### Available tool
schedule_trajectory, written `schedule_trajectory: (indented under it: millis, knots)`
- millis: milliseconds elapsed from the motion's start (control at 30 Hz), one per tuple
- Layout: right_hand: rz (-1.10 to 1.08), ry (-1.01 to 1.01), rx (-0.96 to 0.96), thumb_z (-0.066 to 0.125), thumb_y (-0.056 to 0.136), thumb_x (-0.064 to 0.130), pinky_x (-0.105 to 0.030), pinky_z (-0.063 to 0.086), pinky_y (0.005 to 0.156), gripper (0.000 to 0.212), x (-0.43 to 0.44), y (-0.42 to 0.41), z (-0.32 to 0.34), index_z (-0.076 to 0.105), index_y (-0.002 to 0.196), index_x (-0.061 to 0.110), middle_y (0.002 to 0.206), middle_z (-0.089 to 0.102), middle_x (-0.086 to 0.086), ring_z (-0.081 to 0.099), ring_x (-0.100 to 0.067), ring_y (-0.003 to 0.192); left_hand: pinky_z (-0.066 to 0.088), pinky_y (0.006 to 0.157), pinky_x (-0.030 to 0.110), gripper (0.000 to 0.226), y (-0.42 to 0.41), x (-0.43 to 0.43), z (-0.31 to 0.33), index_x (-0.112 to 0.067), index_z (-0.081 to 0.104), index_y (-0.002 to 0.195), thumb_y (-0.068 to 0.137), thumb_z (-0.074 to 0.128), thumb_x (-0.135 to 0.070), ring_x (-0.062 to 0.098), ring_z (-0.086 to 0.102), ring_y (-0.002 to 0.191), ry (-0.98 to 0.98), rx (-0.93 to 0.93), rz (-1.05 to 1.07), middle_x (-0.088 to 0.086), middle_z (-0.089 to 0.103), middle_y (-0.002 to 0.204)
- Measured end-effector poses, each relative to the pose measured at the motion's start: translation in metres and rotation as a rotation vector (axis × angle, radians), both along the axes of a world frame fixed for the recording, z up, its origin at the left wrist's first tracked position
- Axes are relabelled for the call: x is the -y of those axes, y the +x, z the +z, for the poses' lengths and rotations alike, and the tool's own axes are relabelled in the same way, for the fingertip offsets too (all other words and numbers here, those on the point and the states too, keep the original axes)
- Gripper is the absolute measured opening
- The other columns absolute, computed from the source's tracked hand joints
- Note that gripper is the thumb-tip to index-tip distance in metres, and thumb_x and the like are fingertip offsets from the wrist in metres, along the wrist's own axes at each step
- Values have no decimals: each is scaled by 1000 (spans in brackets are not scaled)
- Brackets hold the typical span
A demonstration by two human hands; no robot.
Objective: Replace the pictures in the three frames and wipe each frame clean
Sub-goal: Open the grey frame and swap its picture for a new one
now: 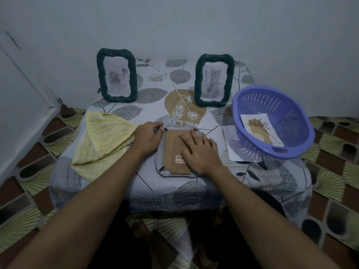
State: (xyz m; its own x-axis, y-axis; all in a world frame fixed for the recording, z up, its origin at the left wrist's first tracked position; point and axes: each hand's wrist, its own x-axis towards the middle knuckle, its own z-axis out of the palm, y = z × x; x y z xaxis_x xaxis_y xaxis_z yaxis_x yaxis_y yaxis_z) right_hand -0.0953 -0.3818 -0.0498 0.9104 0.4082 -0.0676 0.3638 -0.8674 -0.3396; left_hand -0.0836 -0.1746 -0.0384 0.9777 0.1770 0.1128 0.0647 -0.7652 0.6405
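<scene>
My right hand [198, 150] lies flat, uncurled, on the face-down frame [168, 152]; my left hand [148, 138] grips that frame's left edge.

Far left frame [116, 75] and far right frame [214, 80] are both dark green with a braided pattern. The near frame [160, 152] is pale grey with a plain brown cardboard back [171, 150]. The cloth [104, 140] on the left has yellow and white stripes, and the basket [272, 105] on the right is lilac. The surface cover [174, 187] is pale grey with grey and mustard leaves.
</scene>
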Motion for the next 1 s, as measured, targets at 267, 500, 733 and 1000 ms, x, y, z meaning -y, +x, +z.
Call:
schedule_trajectory:
  millis: [267, 500, 733, 1000]
  knots:
    - [-10, 33, 0, 30, 99, 46, -50, 3, 121, 54, 0, -1, 1, 23, 153, 45, 168, 8, 3, 6, -26, 153, 54, 84, 33, 16, 17, 5, -4, -16, 73, 99, 87, 72, -28, 20, 66, 88, -130, -45, 114, 1, 71, 89]
    - [-16, 32, 9, 22, 90, 51, -50, 5, 120, 61, -1, -1, 2, 25, 151, 45, 167, 12, 2, 9, -27, 153, 55, 83, 33, 22, 31, 16, 0, -20, 66, 67, 78, 72, -37, 18, 68, 82, -159, -135, 315, -11, 68, 70]
    - [-9, 40, 12, 27, 94, 48, -51, 5, 120, 57, 0, -1, 1, 25, 151, 45, 167, 13, 2, 9, -27, 153, 45, 92, 33, 27, 28, 21, -4, -24, 60, 68, 86, 65, -44, 21, 66, 90, -77, -82, 311, -10, 68, 77]
    - [-17, 47, -8, 31, 100, 45, -50, 3, 121, 51, -1, -2, 3, 24, 150, 46, 167, 10, 4, 7, -25, 153, 30, 111, 49, 84, -18, 9, -24, -17, 47, 142, 82, 27, -71, 31, 41, 132, 206, -36, -1, 9, 51, 142]
